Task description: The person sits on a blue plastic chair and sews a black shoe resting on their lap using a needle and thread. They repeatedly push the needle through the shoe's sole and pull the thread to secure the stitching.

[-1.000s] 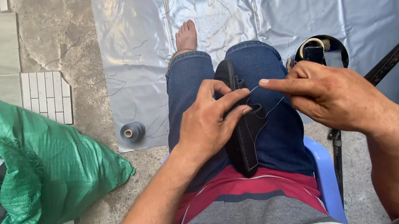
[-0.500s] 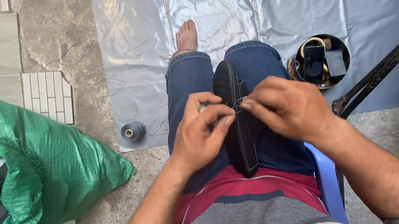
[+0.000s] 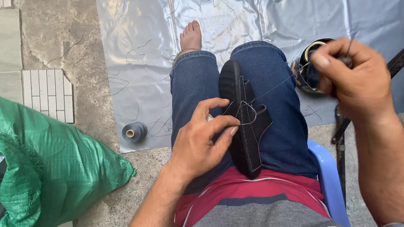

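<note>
- The shoe (image 3: 243,118) is black and lies on the person's lap, between the two thighs in blue jeans (image 3: 276,119). Its long axis runs from near to far, with one end close to the body and the other end toward the knees.
- The left hand (image 3: 201,142) is just left of the shoe, and it is the nearer hand. Its fingers are closed together on the left edge of the shoe, about at the middle of its length, and they pin the upper there.
- The right hand (image 3: 352,79) is well apart from the shoe, to the right and a little farther from the body. It is closed in a fist on something small. I cannot tell whether this is a needle or only the thread.
- A thin thread (image 3: 275,87) runs taut from the stitch point on the shoe, beside the left fingertips, up and to the right to the right hand. So the line of pull goes across the long axis of the shoe, not along it.
- A small loop of thread (image 3: 248,114) lies on the shoe, at the place where the thread leaves it.
- Behind the right hand a round tin (image 3: 306,70) stands on the grey sheet (image 3: 260,5).
- A grey spool (image 3: 134,132) stands on the left edge of the sheet, left of the leg, well apart from both hands.
- A green sack (image 3: 47,172) lies at the left side, with dark shoes inside.
</note>
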